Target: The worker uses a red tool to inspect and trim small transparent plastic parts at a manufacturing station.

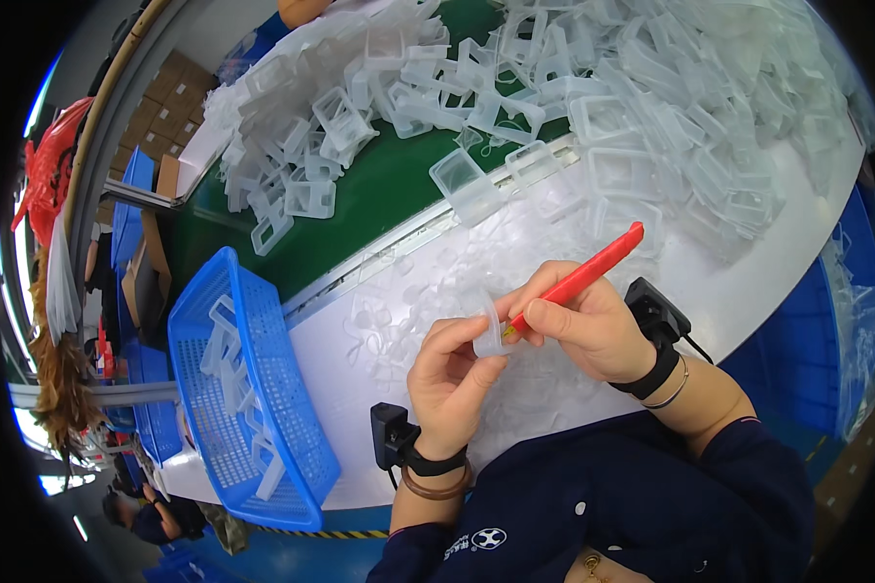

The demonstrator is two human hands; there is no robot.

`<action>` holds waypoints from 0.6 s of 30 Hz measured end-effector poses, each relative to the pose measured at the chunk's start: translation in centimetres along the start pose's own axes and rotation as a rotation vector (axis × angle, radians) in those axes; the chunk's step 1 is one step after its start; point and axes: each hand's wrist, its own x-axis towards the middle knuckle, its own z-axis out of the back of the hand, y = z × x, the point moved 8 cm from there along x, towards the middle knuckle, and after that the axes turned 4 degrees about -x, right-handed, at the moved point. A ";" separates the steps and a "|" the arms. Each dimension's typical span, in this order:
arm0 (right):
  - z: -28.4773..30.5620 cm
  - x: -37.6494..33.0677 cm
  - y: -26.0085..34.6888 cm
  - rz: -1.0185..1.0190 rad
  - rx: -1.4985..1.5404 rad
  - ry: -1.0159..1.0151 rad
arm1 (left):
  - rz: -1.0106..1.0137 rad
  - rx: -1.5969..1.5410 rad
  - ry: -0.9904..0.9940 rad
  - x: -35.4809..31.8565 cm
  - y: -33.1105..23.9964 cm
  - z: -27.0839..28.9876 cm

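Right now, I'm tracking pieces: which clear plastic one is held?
The piece in the left hand, beside the red tool; others lie loose or in the blue basket.

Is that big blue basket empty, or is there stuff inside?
Partly filled: the blue plastic mesh basket holds several translucent, frame-like plastic pieces, and its bare mesh shows around them.

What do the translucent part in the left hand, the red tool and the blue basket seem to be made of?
Translucent part: probably smooth plastic; light shows through its thin wall.
Red tool: slightly glossy, evenly coloured outside, maybe plastic or a wrapping; I cannot tell which.
Blue basket: likely moulded plastic, given its regular perforations.
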 end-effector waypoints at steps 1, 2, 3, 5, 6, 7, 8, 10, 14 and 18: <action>0.0 -0.1 0.0 0.003 -0.001 -0.001 | -0.001 -0.001 0.002 -0.1 0.0 -0.1; 0.1 -0.1 0.3 0.029 -0.028 -0.019 | 0.005 0.018 -0.003 -0.2 0.0 -0.2; 0.3 -0.1 0.5 0.055 -0.055 -0.037 | 0.011 0.037 -0.009 -0.2 0.0 -0.2; 0.3 -0.1 0.7 0.072 -0.076 -0.056 | 0.022 0.037 -0.019 -0.2 0.1 -0.3; 0.4 -0.1 0.8 0.089 -0.095 -0.076 | 0.034 0.037 -0.029 -0.2 0.2 -0.3; 0.4 -0.1 0.8 0.090 -0.096 -0.078 | 0.034 0.036 -0.027 -0.2 0.2 -0.3; 0.5 0.0 1.0 0.123 -0.106 -0.077 | 0.061 0.039 -0.047 -0.2 0.3 -0.1; 0.5 0.0 1.4 0.157 -0.117 -0.077 | 0.087 0.042 -0.065 -0.1 0.3 0.1; 0.9 0.2 1.5 0.099 0.018 -0.074 | 0.100 0.048 -0.089 0.2 0.3 0.5; 2.3 0.6 2.0 0.005 0.570 0.040 | 0.093 -0.088 -0.216 0.3 0.1 3.0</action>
